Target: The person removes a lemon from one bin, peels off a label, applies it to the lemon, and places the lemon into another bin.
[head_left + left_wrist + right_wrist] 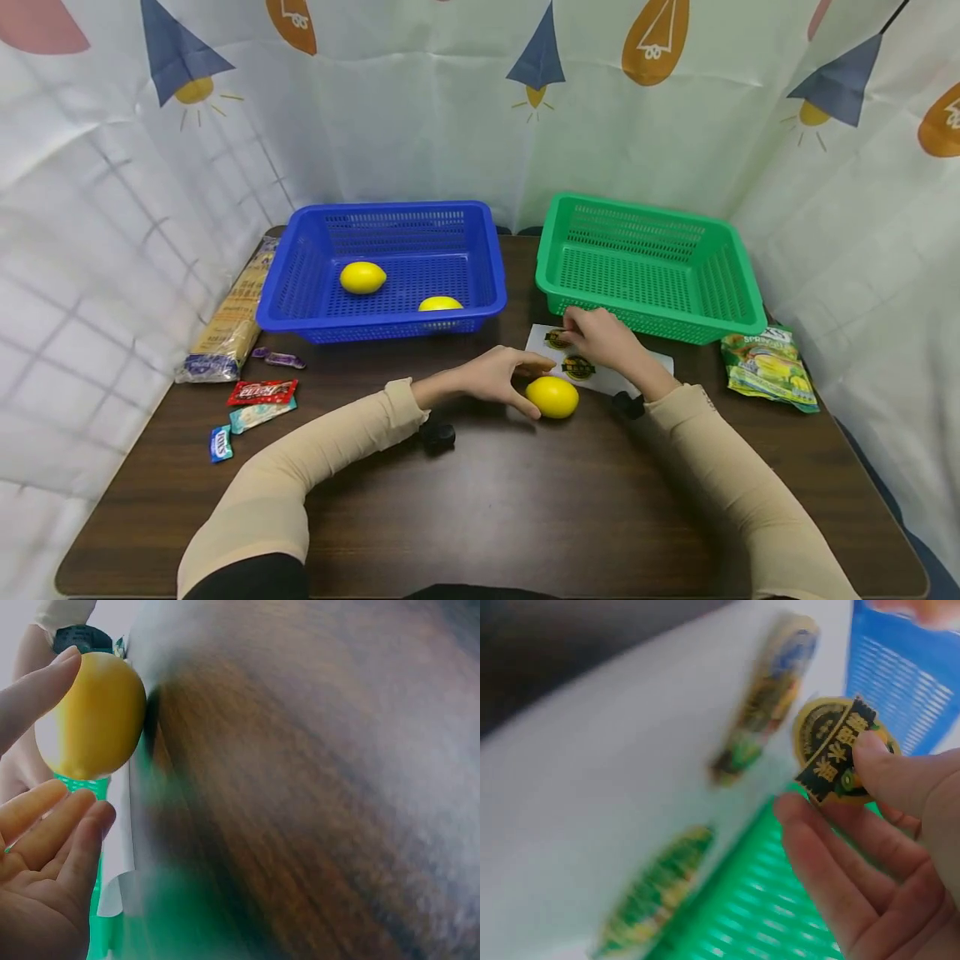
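Note:
A yellow lemon [552, 397] lies on the dark table at the near edge of a white sticker sheet [609, 383]. Beside it is my left hand [491, 375], thumb and fingers spread about the lemon; in the left wrist view the thumb overlaps the lemon [97, 720], and whether it touches cannot be told. Over the sheet, my right hand [603, 340] pinches a round black-and-gold fruit sticker [821, 742] between thumb and fingers. Other stickers show blurred on the sheet [630, 757] in the right wrist view.
A blue basket [382, 323] with two lemons stands at the back left, a green basket [652, 321] at the back right. Several small wrapped sweets [262, 392] and a long packet [236, 321] lie left. A green packet [772, 367] lies right.

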Available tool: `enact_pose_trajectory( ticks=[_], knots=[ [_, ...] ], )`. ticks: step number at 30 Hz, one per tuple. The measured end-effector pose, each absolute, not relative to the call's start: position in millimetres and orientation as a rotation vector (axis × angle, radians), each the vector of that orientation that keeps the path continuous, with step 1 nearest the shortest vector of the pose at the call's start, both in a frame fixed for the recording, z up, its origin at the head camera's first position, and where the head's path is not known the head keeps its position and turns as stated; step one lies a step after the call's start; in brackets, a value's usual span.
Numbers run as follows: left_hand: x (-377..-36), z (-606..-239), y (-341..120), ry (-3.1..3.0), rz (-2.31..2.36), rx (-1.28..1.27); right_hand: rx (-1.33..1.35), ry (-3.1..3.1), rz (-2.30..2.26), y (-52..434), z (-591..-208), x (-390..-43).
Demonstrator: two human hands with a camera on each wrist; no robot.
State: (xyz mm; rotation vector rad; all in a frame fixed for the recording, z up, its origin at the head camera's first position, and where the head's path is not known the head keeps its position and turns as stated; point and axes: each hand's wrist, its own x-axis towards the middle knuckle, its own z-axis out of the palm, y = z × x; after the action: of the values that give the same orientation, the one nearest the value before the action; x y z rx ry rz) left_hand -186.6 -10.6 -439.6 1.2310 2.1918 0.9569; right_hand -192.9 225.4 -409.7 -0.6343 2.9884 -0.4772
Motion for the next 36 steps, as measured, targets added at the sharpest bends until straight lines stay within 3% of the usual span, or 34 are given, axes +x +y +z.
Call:
enact_pose_trajectory(
  ticks=[7,13,26,36],
  knots=[
    [-186,-434,-14,2.182,0.969,1.238,-0.807,2.998,-0.548,230,-378,-170],
    [-185,-430,-17,2.179,0.984,1.224,-0.838,2.886,-0.895,226,-358,-138],
    [-179,-430,-17,2.178,0.987,1.022,-0.532,2.586,-1.268,221,-400,-118],
    [-178,-430,-7,2.06,0.996,0.962,-0.477,2.703,-1.131,214,-409,-118]
  ],
)
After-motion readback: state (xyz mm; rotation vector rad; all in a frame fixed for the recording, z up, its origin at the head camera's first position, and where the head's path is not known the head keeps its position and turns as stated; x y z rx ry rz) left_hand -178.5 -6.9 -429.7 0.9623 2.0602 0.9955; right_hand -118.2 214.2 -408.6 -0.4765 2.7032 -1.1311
